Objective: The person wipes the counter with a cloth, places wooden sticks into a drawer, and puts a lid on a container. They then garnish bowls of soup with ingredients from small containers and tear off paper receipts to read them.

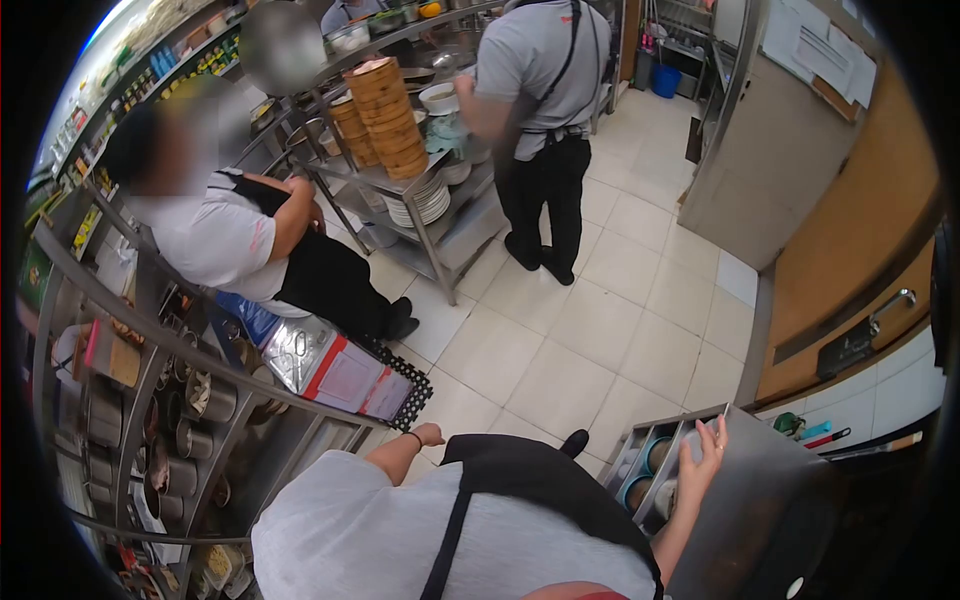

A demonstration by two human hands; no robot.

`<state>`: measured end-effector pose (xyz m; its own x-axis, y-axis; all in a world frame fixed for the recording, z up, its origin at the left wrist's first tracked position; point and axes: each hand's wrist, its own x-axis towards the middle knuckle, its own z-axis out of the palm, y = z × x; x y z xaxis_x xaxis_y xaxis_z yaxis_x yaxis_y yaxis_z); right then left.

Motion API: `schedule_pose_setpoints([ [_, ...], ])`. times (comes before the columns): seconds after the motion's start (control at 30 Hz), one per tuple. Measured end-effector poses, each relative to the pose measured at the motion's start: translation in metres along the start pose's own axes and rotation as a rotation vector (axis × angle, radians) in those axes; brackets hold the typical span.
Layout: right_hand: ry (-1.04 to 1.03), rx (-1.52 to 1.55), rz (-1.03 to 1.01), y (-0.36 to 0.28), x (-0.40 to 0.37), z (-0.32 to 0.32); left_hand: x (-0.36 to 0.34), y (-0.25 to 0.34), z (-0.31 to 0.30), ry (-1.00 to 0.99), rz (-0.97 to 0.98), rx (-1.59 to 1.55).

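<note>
My left hand (pixel 429 434), with a dark band at the wrist, hangs in front of my black apron (pixel 540 480). Its fingers are curled, and nothing shows in them. On the right, my right hand (pixel 705 452) has its fingers apart and rests at the upper edge of a steel cabinet (pixel 765 490). Beside that hand, blue-rimmed round containers (pixel 636 492) sit in the cabinet's open compartments.
One person (pixel 215 235) sits at left beside a foil-topped box (pixel 300 352); another (pixel 545 90) stands at a steel rack (pixel 435 245) with bamboo steamers (pixel 390 115) and plates. Pot shelves (pixel 250 375) curve along the left. A wooden door (pixel 850 250) is at right.
</note>
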<state>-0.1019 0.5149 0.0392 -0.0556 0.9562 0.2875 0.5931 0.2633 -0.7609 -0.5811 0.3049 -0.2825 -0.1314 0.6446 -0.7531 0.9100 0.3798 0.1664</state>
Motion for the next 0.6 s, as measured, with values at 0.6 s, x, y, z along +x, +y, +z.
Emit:
schedule_pose_setpoints([
  [0.6, -0.359, -0.358, 0.118, 0.124, 0.249, 0.002, 0.063, 0.191, -0.182, 0.256, 0.093, -0.273],
])
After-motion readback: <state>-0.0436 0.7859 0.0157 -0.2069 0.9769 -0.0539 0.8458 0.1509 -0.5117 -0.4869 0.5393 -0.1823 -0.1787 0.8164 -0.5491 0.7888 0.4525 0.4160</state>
